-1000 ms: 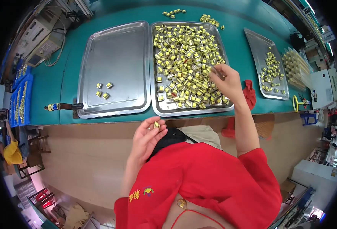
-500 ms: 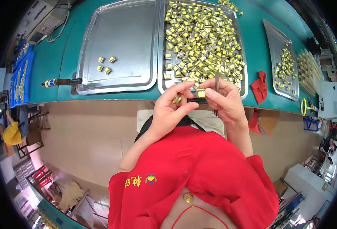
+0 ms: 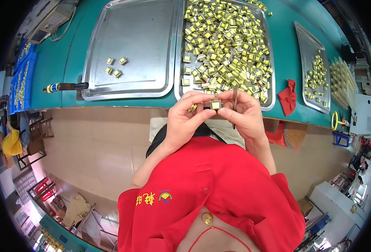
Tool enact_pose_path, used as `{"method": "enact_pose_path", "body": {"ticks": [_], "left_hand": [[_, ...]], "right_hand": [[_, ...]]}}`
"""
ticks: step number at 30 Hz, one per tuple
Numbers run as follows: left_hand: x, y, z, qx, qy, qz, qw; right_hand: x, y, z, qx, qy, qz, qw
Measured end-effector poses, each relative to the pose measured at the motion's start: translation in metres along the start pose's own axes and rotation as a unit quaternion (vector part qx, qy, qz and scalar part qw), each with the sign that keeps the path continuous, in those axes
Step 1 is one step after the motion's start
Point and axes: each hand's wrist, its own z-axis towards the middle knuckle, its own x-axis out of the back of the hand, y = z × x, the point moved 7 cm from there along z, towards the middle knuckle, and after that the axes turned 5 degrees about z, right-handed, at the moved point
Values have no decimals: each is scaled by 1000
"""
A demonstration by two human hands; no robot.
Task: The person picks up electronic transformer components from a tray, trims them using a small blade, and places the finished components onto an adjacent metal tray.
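Note:
Between the fingertips of both hands is a small yellow-topped component (image 3: 215, 104), held just in front of the full tray's near edge. My left hand (image 3: 189, 114) pinches its left side and keeps a second yellow component (image 3: 192, 108) in its curled fingers. My right hand (image 3: 245, 114) grips the other side, with a thin dark metal tool (image 3: 235, 105) standing between its fingers. Beyond the hands lies a metal tray (image 3: 272, 84) heaped with similar components. The metal tray to its left (image 3: 130, 38) carries several components near its front.
A handled tool (image 3: 65, 87) lies left of the left tray. Red cloth (image 3: 288, 98) rests right of the heaped tray, beside a smaller tray (image 3: 309, 50) with components. Blue bins (image 3: 22, 86) stand at far left. A person in yellow (image 3: 12, 143) is at the left.
My right hand has come from the heaped tray to my left hand, bringing a component and the thin tool. The view has shifted, and both hands now hold that component.

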Motion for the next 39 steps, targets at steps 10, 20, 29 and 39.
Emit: {"method": "enact_pose_path", "body": {"ticks": [10,20,29,39], "left_hand": [[2,-4,-1,24,0,-19,1000],[-2,-7,-2,71,-10,-1,997],[20,-27,-10,152,40,-112,981],[37,-29,-34,168,88,-140,972]], "right_hand": [[1,4,2,11,0,-23,1000],[2,11,-2,3,6,-44,999],[160,-122,-37,264,358,-270,854],[206,-96,-69,273,434,-226,828]]}}
